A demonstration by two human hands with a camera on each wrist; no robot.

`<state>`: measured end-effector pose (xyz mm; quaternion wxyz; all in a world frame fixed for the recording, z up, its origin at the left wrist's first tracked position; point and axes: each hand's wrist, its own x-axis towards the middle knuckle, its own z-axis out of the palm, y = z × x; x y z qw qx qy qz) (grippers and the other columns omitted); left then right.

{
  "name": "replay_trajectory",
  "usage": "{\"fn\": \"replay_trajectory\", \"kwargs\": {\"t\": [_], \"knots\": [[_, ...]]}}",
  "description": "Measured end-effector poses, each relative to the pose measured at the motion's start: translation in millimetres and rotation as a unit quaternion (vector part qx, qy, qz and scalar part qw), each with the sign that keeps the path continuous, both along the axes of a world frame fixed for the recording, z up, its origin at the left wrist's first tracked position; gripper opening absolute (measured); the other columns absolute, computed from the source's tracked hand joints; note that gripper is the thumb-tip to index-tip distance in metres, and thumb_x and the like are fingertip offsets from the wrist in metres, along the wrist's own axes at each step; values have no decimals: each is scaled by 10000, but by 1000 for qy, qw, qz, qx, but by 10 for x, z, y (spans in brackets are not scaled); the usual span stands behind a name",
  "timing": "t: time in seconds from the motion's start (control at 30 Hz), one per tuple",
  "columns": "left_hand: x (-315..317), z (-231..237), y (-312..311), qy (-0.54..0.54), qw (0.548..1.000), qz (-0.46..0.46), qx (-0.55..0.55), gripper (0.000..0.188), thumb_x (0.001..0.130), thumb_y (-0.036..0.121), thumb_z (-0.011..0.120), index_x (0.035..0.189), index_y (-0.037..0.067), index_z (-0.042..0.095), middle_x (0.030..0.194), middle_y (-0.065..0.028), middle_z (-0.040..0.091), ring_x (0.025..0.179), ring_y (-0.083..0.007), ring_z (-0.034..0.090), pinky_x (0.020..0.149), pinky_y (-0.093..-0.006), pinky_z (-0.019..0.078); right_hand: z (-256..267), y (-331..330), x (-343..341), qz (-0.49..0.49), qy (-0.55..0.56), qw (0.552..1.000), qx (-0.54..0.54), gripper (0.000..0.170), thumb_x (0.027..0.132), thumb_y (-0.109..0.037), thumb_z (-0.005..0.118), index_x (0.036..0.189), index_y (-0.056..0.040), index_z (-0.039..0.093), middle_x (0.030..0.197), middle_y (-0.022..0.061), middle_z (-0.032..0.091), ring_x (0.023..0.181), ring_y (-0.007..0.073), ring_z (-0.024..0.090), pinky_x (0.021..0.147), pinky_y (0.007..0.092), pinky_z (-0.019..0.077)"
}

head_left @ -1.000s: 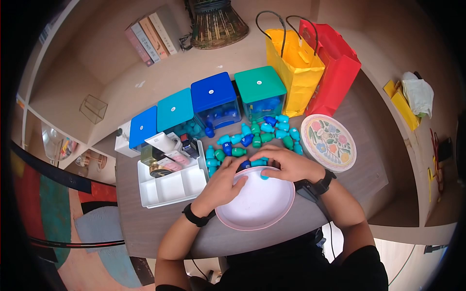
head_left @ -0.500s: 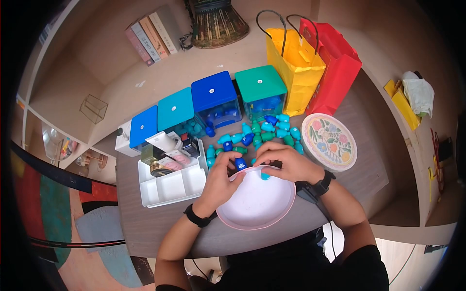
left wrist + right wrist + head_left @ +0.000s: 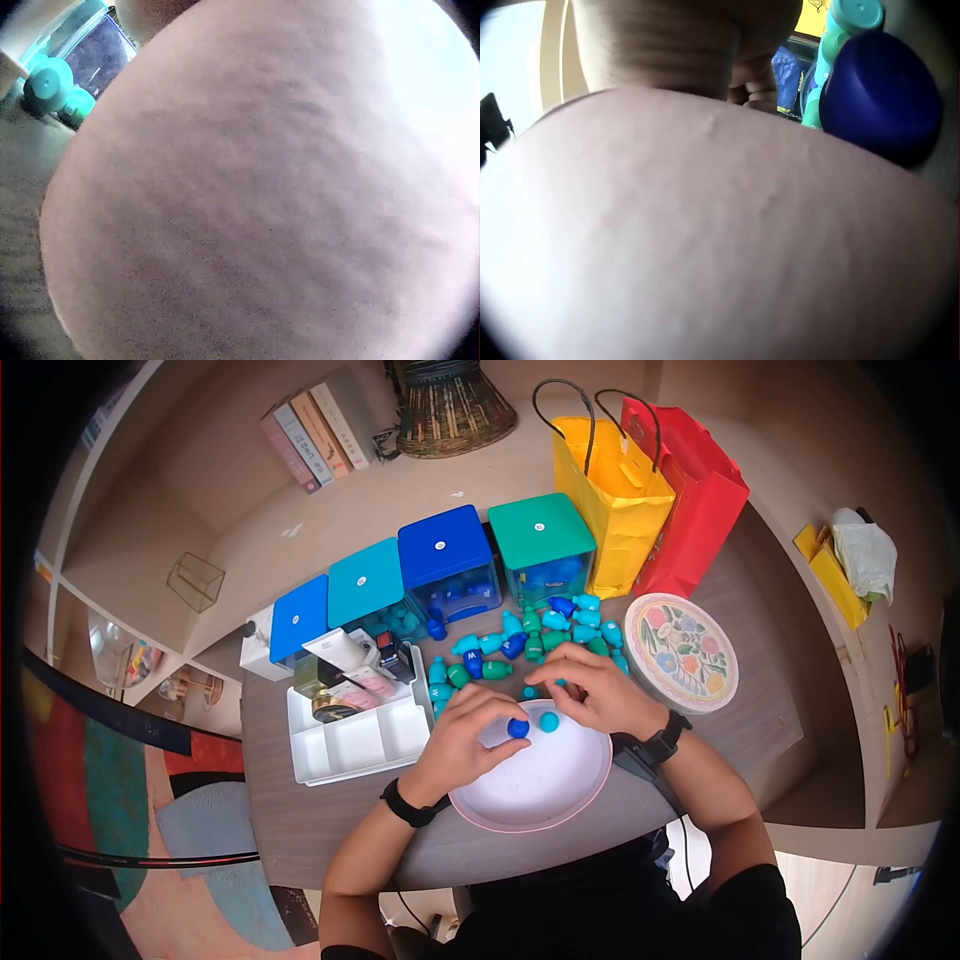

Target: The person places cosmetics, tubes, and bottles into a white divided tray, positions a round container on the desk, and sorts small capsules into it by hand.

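Observation:
In the head view my left hand (image 3: 465,740) pinches a dark blue bottle-shaped piece (image 3: 518,728) between thumb and fingers, over the far left part of the white, pink-rimmed bowl (image 3: 530,800). Beside it, inside the far rim, is a teal bottle-shaped piece (image 3: 548,722). My right hand (image 3: 600,695) hovers by the far right rim, fingers loosely bent and apart from the thumb. Small bits of teal show in that gap. Beyond the bowl lie several blue, teal and green pieces (image 3: 513,646), some lettered. Skin fills most of both wrist views.
Left of the bowl is a white divided tray (image 3: 355,748) bearing cosmetics. Lidded boxes in blue, teal and green (image 3: 540,532) line the back, beside a yellow bag (image 3: 610,490) and a red bag (image 3: 690,510). A round floral tin (image 3: 683,650) sits at the right.
My left hand has lifted the dark blue piece from beyond the rim and brought it over the bowl. My right hand has drawn slightly away from the rim, uncovering the teal piece.

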<state>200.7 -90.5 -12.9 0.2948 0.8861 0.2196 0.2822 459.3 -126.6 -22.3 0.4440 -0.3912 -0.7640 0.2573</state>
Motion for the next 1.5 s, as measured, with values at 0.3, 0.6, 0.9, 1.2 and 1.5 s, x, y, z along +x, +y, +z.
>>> {"fn": "replay_trajectory", "kwargs": {"t": [0.3, 0.6, 0.9, 1.2, 1.5], "knots": [[26, -46, 12, 44, 997, 19, -65, 398, 782, -49, 844, 1117, 70, 664, 1226, -114, 585, 1152, -307, 631, 1010, -401, 533, -62, 25, 5, -10, 2, 999, 40, 463, 811, 24, 722, 1250, -119, 748, 1080, 30, 682, 614, 80, 550, 524, 238, 446], [30, -167, 15, 18, 987, 57, -149, 494, 828, -30, 785, 1241, 30, 520, 1140, -178, 660, 1121, -397, 671, 951, -453, 534, -127, 29, 30, 21, 9, 999, -38, 466, 795, 41, 663, 1243, -70, 728, 1110, 98, 748, 798, 194, 680, 683, 303, 553], [8, -117, 4, 113, 984, 100, -95, 455, 867, 95, 840, 1150, 46, 487, 1041, -183, 672, 1003, -420, 688, 814, -478, 538, -82, 24, 14, 25, 0, 1000, 13, 422, 796, 45, 623, 1188, -58, 739, 1202, 128, 684, 1036, 267, 692, 822, 361, 578], [72, -28, -42, 33, 991, 67, -110, 488, 893, 168, 855, 1238, 18, 545, 1064, -168, 687, 992, -335, 727, 905, -404, 577, 0, -15, -21, 46, 19, 999, 5, 298, 813, -35, 809, 1103, -63, 745, 1189, 96, 719, 1069, 270, 713, 933, 364, 576], [34, -53, -18, 15, 993, 60, -96, 430, 911, 151, 840, 1245, 22, 602, 1178, -172, 679, 1068, -312, 720, 960, -391, 569, -2, 22, -17, 84, 5, 996, 14, 265, 852, -132, 876, 1071, -58, 746, 1208, 101, 745, 1123, 285, 720, 964, 393, 570]]}}
